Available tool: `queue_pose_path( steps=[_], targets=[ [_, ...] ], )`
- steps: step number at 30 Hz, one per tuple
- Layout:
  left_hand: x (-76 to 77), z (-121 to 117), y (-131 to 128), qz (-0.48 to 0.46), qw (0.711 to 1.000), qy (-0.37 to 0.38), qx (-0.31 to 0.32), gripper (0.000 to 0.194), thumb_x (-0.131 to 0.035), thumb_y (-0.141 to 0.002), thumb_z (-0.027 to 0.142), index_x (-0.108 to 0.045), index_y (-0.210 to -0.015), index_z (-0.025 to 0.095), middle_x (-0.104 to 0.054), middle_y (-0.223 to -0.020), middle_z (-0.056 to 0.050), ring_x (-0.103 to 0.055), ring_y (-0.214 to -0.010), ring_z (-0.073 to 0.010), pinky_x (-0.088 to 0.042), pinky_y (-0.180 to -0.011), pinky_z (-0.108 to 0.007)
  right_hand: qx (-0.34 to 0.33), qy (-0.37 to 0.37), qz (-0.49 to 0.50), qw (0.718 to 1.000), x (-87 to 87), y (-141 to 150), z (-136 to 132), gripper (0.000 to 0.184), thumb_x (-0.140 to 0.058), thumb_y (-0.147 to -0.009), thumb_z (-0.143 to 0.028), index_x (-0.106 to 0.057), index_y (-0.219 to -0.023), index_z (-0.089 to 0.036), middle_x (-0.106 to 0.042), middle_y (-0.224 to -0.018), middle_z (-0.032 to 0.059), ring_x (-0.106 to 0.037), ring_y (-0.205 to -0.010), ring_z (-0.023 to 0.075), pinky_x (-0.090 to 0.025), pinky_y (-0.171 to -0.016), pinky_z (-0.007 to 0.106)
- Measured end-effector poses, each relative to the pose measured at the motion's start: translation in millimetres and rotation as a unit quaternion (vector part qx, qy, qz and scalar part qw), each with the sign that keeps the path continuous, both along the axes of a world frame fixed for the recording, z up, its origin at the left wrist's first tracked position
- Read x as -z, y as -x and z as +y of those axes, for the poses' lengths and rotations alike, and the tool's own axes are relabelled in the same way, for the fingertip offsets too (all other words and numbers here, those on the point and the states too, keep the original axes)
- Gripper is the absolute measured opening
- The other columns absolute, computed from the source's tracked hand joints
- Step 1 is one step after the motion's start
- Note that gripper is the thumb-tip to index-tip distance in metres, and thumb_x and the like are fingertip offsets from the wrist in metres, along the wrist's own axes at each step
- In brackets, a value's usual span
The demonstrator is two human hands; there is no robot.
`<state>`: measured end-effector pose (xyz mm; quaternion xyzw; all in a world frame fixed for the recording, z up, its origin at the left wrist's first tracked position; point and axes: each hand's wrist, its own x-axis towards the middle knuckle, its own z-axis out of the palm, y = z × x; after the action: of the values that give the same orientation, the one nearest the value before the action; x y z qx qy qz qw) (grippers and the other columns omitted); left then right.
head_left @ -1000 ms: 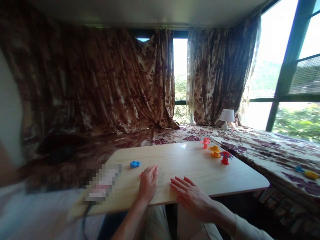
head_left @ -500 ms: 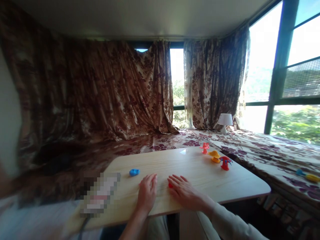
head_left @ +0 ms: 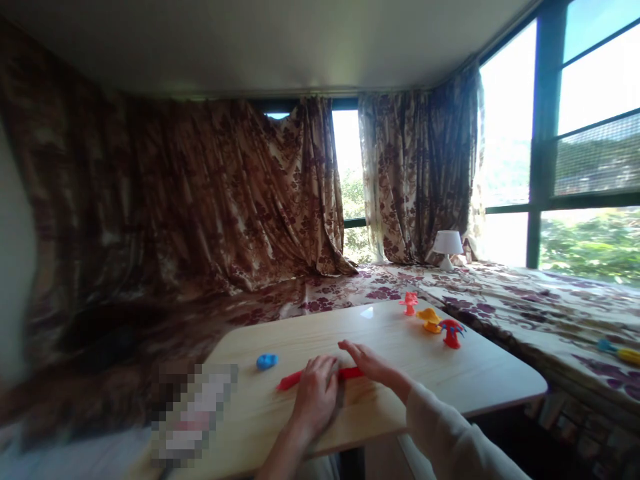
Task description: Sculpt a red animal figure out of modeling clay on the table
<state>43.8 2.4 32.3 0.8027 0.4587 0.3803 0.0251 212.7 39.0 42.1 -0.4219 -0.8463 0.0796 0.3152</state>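
A long red roll of modelling clay point(head_left: 290, 381) lies across the wooden tabletop point(head_left: 470, 387). My left hand point(head_left: 317, 390) rests over its middle, fingers laid forward across it, so that stretch of the roll is hidden. At the roll's right part, my right hand point(head_left: 371, 364) touches it with fingers stretched out; the right end is covered. Neither hand is closed around the clay. Left of the roll sits a small blue lump of clay point(head_left: 267, 361).
At the far right of the table stand a pink figure point(head_left: 410, 304), a yellow figure point(head_left: 429, 321) and a red figure with blue parts point(head_left: 452, 334). A blurred-out object point(head_left: 193, 420) lies at the left edge. A white lamp point(head_left: 448, 244) stands beyond, on the flowered cover.
My left hand has shifted right and my right hand slightly right and forward. More of the red clay roll now shows between and beside them. The view has shifted slightly.
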Motion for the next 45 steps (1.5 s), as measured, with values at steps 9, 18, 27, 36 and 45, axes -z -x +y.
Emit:
queue_pose_path(
  steps=[9, 18, 27, 36, 45],
  targets=[
    [-17.1, 1, -28, 0.045, 0.998, 0.048, -0.007, 0.015, -0.050, -0.075, 0.021, -0.065, -0.072, 0.020, -0.064, -0.082, -0.005, -0.055, -0.087, -0.0225, -0.041, -0.078, -0.035, 0.033, 0.210, 0.335, 0.918, -19.4, -55, -41, 0.068, -0.028, -0.084, -0.064, -0.057, -0.118, -0.013, -0.055, -0.124, 0.0152, -0.047, -0.119, 0.0256, -0.035, -0.099, 0.042],
    [-10.1, -19, -9, -0.221, 0.956, 0.168, 0.094, 0.016, -0.049, -0.075, 0.024, -0.063, -0.075, 0.016, -0.067, -0.071, -0.003, -0.060, -0.071, -0.0172, -0.045, -0.071, -0.029, -0.068, 0.111, 0.129, 0.983, -62.4, -5, -59, 0.050, -0.025, -0.093, -0.047, -0.049, -0.126, -0.018, -0.046, -0.134, 0.0060, -0.035, -0.128, 0.0182, -0.023, -0.108, 0.037],
    [6.0, -18, -5, -0.191, 0.968, 0.153, 0.058, 0.020, -0.049, -0.076, 0.026, -0.066, -0.084, 0.018, -0.068, -0.078, -0.004, -0.060, -0.073, -0.0167, -0.046, -0.067, -0.026, -0.083, 0.084, -0.001, 0.993, -42.9, 1, -63, 0.046, -0.021, -0.094, -0.034, -0.045, -0.129, -0.014, -0.045, -0.135, 0.0095, -0.034, -0.128, 0.0197, -0.026, -0.107, 0.039],
    [3.8, -23, -6, -0.163, 0.974, 0.147, 0.053, 0.018, -0.052, -0.074, 0.029, -0.067, -0.078, 0.019, -0.069, -0.079, -0.003, -0.059, -0.079, -0.0185, -0.044, -0.073, -0.027, -0.092, 0.123, 0.066, 0.986, -51.6, 8, -71, 0.052, -0.021, -0.093, -0.048, -0.048, -0.128, -0.020, -0.044, -0.136, 0.0056, -0.030, -0.130, 0.0218, -0.019, -0.109, 0.041],
    [7.2, -24, -4, -0.179, 0.969, 0.161, 0.056, 0.019, -0.052, -0.075, 0.029, -0.067, -0.081, 0.019, -0.069, -0.079, -0.003, -0.060, -0.076, -0.0174, -0.045, -0.070, -0.026, -0.091, 0.120, 0.081, 0.985, -48.3, 8, -69, 0.046, -0.029, -0.093, -0.044, -0.054, -0.122, -0.020, -0.053, -0.129, 0.0049, -0.038, -0.126, 0.0231, -0.026, -0.106, 0.040]
  ],
)
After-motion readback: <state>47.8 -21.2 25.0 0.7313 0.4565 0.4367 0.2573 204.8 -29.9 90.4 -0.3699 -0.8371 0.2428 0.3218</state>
